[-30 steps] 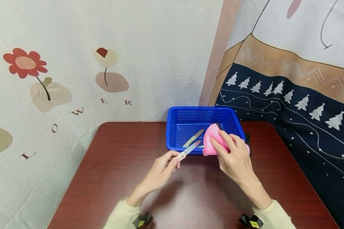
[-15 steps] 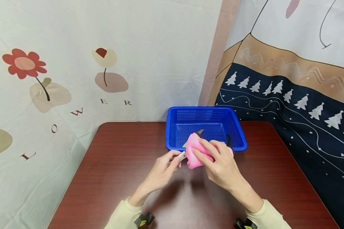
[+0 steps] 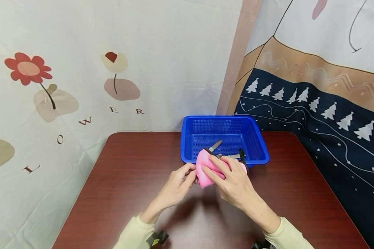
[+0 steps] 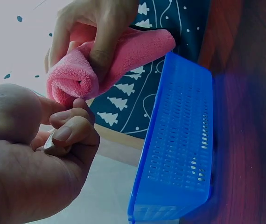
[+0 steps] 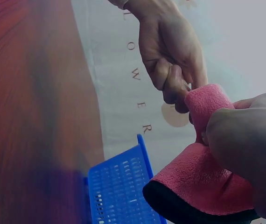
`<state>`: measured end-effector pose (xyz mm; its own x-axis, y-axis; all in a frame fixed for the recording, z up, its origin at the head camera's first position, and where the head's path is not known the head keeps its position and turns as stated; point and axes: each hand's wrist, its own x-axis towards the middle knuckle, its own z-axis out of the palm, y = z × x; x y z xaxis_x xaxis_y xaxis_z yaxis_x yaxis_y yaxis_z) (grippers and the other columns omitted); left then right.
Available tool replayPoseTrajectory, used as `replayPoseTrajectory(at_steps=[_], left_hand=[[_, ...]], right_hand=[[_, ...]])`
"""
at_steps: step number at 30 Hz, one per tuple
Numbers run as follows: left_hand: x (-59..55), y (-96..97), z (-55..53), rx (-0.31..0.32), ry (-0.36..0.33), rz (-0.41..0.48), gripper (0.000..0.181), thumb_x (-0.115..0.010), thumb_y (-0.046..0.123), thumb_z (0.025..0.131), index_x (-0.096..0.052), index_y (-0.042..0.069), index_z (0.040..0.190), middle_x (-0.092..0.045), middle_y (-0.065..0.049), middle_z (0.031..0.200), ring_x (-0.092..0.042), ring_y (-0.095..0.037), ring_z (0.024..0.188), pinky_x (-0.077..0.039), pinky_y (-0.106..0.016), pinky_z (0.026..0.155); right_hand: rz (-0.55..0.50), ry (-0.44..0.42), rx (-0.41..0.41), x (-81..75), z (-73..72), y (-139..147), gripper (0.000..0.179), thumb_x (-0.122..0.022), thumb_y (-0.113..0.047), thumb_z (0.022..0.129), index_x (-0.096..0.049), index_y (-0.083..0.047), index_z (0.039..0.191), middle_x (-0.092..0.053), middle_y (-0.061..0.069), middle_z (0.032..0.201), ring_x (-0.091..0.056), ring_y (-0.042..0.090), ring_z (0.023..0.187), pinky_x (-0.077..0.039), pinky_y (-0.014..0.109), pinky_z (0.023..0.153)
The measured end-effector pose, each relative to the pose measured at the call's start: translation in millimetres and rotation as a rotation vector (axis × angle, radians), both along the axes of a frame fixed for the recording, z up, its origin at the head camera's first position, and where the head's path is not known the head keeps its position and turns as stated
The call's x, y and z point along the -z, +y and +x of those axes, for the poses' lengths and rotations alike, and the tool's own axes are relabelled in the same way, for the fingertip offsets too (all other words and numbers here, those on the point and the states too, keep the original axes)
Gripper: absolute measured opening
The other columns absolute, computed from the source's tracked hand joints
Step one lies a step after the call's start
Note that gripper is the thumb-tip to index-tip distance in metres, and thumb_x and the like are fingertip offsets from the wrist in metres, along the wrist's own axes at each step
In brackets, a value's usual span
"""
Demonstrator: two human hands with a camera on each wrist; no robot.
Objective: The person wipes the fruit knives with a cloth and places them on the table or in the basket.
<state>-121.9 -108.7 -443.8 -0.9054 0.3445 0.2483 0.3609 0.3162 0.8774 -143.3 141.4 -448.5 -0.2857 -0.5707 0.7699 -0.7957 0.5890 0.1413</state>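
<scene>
My left hand point(image 3: 174, 186) grips a knife by its pale handle point(image 4: 56, 145), most of which its curled fingers hide. A pink cloth point(image 3: 204, 170) with a dark underside is folded round the blade, so the blade is out of sight. My right hand point(image 3: 235, 185) pinches that cloth from above, close against the left fingertips. In the left wrist view the cloth forms a rolled tube between the two hands. Both hands are above the table, in front of the blue basket point(image 3: 184, 141).
Inside the basket lie a knife point(image 3: 217, 144) and another pale blade-like piece point(image 3: 234, 156), both partly covered by the cloth. The brown table point(image 3: 127, 166) spreads to the left and front. A printed curtain point(image 3: 162, 69) hangs behind it.
My right hand has brought the cloth left and down from over the basket onto the knife, covering its blade and then reaching the handle. The left hand has stayed nearly still.
</scene>
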Motion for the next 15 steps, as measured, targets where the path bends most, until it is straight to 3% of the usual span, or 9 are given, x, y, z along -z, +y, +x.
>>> replayPoseTrajectory(at_steps=[6, 15], left_hand=[[-2.5, 0.0, 1.6, 0.014, 0.014, 0.024, 0.017, -0.058, 0.017, 0.118, -0.073, 0.01, 0.119, -0.068, -0.006, 0.088, -0.056, -0.002, 0.072, -0.046, -0.02, 0.062], [-2.1, 0.9, 1.4, 0.006, 0.017, 0.019, 0.016, -0.057, 0.017, 0.118, -0.071, 0.014, 0.111, -0.065, -0.005, 0.082, -0.052, -0.001, 0.067, -0.041, -0.02, 0.058]], right_hand=[[-0.021, 0.006, 0.024, -3.4, -6.1, 9.0, 0.046, -0.05, -0.011, 0.106, -0.078, -0.019, 0.141, -0.072, 0.019, 0.147, -0.064, 0.041, 0.111, -0.059, 0.055, 0.092], [-0.027, -0.035, 0.097, -3.3, -11.1, 25.4, 0.041, -0.048, -0.025, 0.115, -0.079, -0.019, 0.141, -0.072, 0.02, 0.147, -0.066, 0.046, 0.115, -0.06, 0.06, 0.091]])
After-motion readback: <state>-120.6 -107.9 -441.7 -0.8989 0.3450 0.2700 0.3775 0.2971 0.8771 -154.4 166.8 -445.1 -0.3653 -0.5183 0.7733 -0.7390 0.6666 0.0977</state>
